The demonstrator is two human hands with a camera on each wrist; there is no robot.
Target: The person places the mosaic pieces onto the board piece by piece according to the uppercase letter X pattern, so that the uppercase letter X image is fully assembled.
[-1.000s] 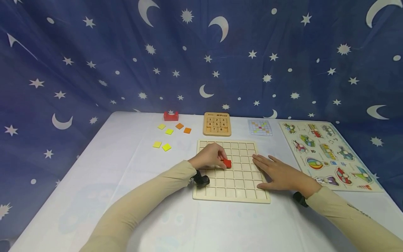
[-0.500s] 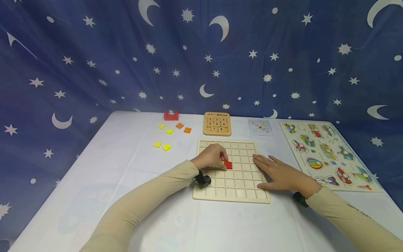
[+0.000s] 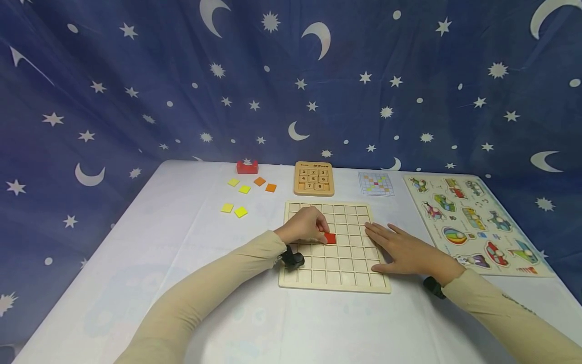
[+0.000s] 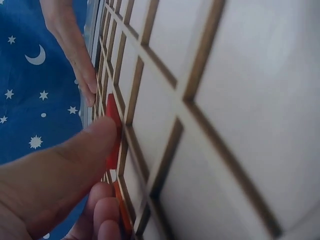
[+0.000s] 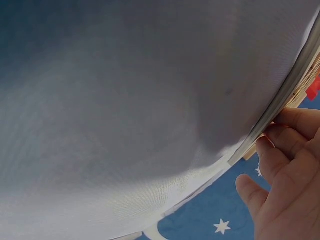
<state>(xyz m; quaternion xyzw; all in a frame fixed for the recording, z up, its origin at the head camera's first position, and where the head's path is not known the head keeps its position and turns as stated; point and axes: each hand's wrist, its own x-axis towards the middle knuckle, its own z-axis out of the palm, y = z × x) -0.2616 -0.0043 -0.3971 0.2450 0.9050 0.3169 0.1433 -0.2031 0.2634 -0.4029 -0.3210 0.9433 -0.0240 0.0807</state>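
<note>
In the head view, the left hand (image 3: 305, 225) reaches over a pale wooden grid board (image 3: 345, 279) and pinches a square red tile (image 3: 330, 238) near the board's middle. The left wrist view shows the thumb against the red tile (image 4: 114, 132), which lies close over the grid bars. An orange edge (image 4: 123, 210) shows beside the curled fingers, mostly hidden by them. With fingers extended, the right hand (image 3: 402, 251) rests along the board's right edge. In the right wrist view its fingertips touch the board's rim (image 5: 285, 102).
Several yellow tiles (image 3: 240, 212) and orange tiles (image 3: 271, 188) lie left of the board. Behind stand a red holder (image 3: 247, 168), a wooden number puzzle (image 3: 313, 192) and a printed pattern card (image 3: 376, 184). A picture puzzle board (image 3: 475, 222) lies at the right.
The left hand and the red tile have shifted slightly right and toward the person; the tile now looks flatter on the board. The right hand stays in place.
</note>
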